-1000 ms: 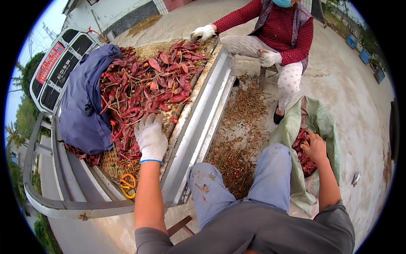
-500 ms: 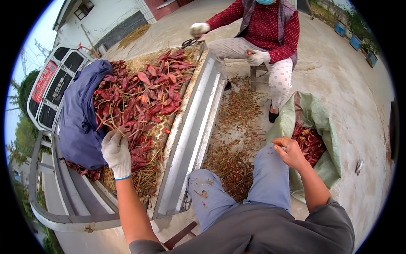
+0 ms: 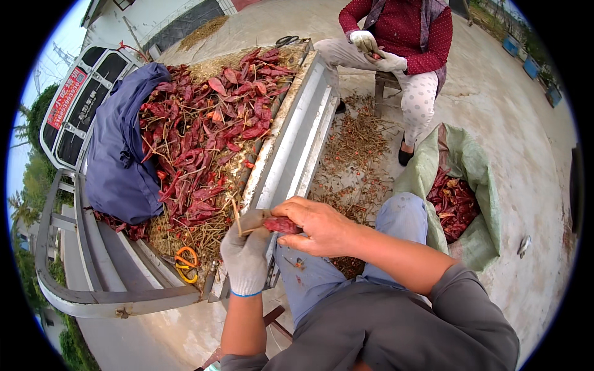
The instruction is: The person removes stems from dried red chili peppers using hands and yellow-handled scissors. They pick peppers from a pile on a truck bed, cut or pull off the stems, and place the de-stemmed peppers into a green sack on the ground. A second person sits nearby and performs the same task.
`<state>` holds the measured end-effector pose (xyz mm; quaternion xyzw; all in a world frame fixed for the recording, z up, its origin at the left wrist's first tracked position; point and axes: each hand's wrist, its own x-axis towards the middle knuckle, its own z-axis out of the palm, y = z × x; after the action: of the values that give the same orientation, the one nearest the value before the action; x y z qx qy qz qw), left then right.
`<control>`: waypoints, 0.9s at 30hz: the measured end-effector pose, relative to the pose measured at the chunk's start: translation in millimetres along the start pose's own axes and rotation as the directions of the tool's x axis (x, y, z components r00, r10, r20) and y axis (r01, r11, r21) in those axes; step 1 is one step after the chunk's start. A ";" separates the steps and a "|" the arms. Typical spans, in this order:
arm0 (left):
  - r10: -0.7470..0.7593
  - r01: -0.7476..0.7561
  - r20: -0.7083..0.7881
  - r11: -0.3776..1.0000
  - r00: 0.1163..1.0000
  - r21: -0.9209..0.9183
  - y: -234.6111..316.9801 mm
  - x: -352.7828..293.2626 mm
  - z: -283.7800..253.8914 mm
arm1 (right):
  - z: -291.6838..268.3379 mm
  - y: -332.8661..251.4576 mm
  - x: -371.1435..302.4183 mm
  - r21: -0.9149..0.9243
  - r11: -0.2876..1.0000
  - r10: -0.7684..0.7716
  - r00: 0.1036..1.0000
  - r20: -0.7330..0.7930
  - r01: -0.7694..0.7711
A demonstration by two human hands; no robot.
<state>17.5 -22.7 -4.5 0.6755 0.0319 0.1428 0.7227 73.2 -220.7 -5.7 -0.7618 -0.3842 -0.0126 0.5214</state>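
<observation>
Near the lower middle of the frame, the two hands meet over one dried red pepper (image 3: 283,225): the gloved left hand (image 3: 245,253) is curled around pale stalks (image 3: 237,216) at its end, and the bare right hand (image 3: 322,229) pinches its body between thumb and fingers. Its wrinkled skin looks brittle, so too hard a pinch or twist could split it. Knitted fabric may let the stalks slip, leaving a stub attached. If either grip loosens, the pepper could fall onto the trouser leg (image 3: 309,272) just below, or into the dry litter (image 3: 356,154) right of centre. At right, the open sack (image 3: 470,151) stands well apart, its rim folded unevenly; a hurried toss might miss. Lower left, an orange-handled tool (image 3: 185,267) lies where a careless left elbow could knock it.
</observation>
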 end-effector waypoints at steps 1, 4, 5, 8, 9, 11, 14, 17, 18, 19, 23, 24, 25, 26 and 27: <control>0.036 -0.038 0.023 0.992 0.999 0.118 -2.5 -3.7 6.7 | -1.1 0.2 0.4 -0.011 0.999 0.051 0.996 0.079 -0.051; 0.173 -0.301 0.252 0.674 0.952 0.675 3.6 -3.3 5.6 | -3.4 5.0 -1.6 -0.143 0.981 0.159 0.958 0.237 -0.127; 0.166 -0.355 0.325 0.614 0.931 0.705 3.6 -0.9 7.7 | -6.3 6.6 -5.4 -0.204 0.970 0.187 0.947 0.261 -0.135; 0.183 -0.518 0.491 0.438 0.851 0.734 7.8 3.9 6.1 | -3.1 7.9 -10.4 -0.299 0.951 0.165 0.939 0.302 -0.071; 0.084 -0.377 0.408 0.584 0.909 0.719 10.6 1.6 6.8 | -1.4 12.1 -11.3 -0.292 0.956 0.136 0.939 0.315 -0.041; -0.151 -0.045 0.266 0.791 0.952 0.610 14.2 -3.8 10.9 | -1.8 15.6 -13.1 -0.283 0.959 0.085 0.940 0.331 0.013; -0.410 0.420 0.123 0.904 0.904 -0.075 -22.0 -16.9 5.2 | -1.7 13.0 -13.0 -0.254 0.963 -0.002 0.948 0.319 0.088; -0.492 0.525 0.193 0.745 0.849 -0.411 -37.1 -24.0 8.9 | 3.2 21.0 -20.0 -0.219 0.967 -0.067 0.962 0.265 0.128; -0.500 0.525 0.176 0.748 0.848 -0.405 -40.4 -24.8 11.5 | 2.9 23.8 -22.2 -0.216 0.968 -0.068 0.962 0.264 0.128; -0.507 0.525 0.159 0.752 0.847 -0.398 -43.1 -25.1 14.0 | 2.4 24.9 -23.8 -0.227 0.968 -0.048 0.964 0.263 0.110; -0.061 0.035 0.044 0.890 0.997 0.455 -42.6 -23.2 25.2 | 1.6 26.4 -29.4 -0.293 0.956 0.061 0.975 0.213 0.004; -0.102 0.090 0.006 0.907 0.995 0.411 -39.3 -21.3 32.0 | 3.8 29.6 -30.8 -0.298 0.955 0.059 0.982 0.177 -0.003; -0.144 0.145 -0.030 0.920 0.989 0.364 -34.6 -18.6 40.4 | 5.9 33.0 -31.8 -0.286 0.958 0.062 0.986 0.157 -0.015; -0.188 0.197 -0.062 0.929 0.980 0.314 -32.6 -17.1 45.6 | 8.5 36.0 -32.1 -0.273 0.962 0.064 0.989 0.135 -0.025; -0.239 0.253 -0.094 0.948 0.966 0.191 -35.5 -16.9 48.6 | 9.5 39.1 -32.5 -0.249 0.968 0.076 0.989 0.130 -0.042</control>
<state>18.8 -75.5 -37.9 0.7305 0.1554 0.0712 0.6612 70.1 -238.0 -54.3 -0.8307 -0.3920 0.0085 0.3952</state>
